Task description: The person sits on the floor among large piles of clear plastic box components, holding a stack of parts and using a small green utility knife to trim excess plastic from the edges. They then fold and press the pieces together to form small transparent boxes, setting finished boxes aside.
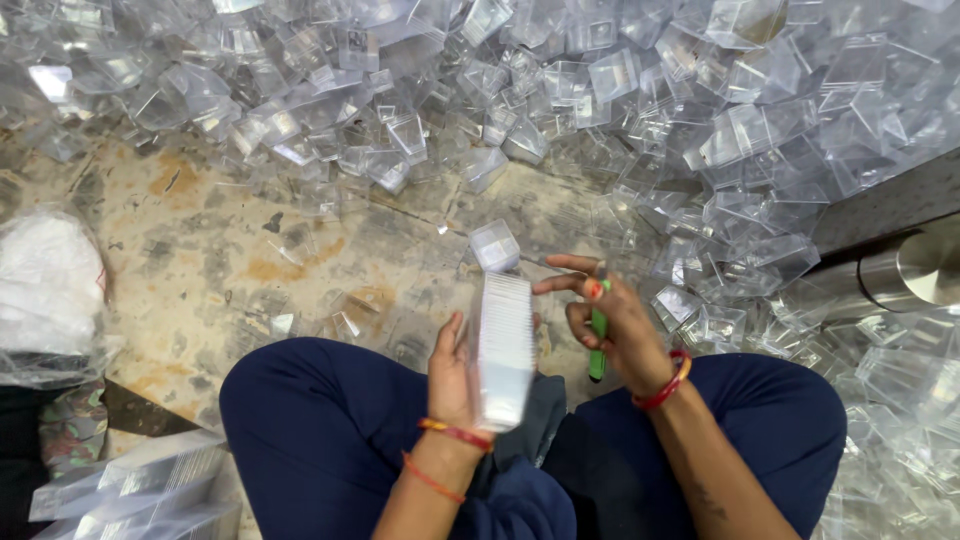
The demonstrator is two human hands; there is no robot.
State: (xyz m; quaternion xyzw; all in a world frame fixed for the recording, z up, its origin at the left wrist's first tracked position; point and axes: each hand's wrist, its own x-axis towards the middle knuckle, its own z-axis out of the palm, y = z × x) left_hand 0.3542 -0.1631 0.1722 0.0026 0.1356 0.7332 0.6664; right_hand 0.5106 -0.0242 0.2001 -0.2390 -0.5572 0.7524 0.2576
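Head view: the person sits cross-legged on a stained floor [230, 250], knees in dark blue cloth. The left hand [452, 375] grips a tall stack of nested clear plastic boxes [505, 345] above the lap, thumb up along its near side; the other fingers are hidden behind the stack. The stack is blurred, so its single pieces cannot be counted. The right hand [610, 320] is just beside the stack's top, fore fingers [570, 265] stretched toward it and apart, the rest curled around a green stick-like tool [598, 345] that is mostly covered by the palm. One clear box [495, 245] lies just beyond the stack. A heap of clear boxes [620, 90] fills the top and right. A metal cylinder [915, 270] is cut off at the right edge; a white bag [45, 290] is cut off at the left.
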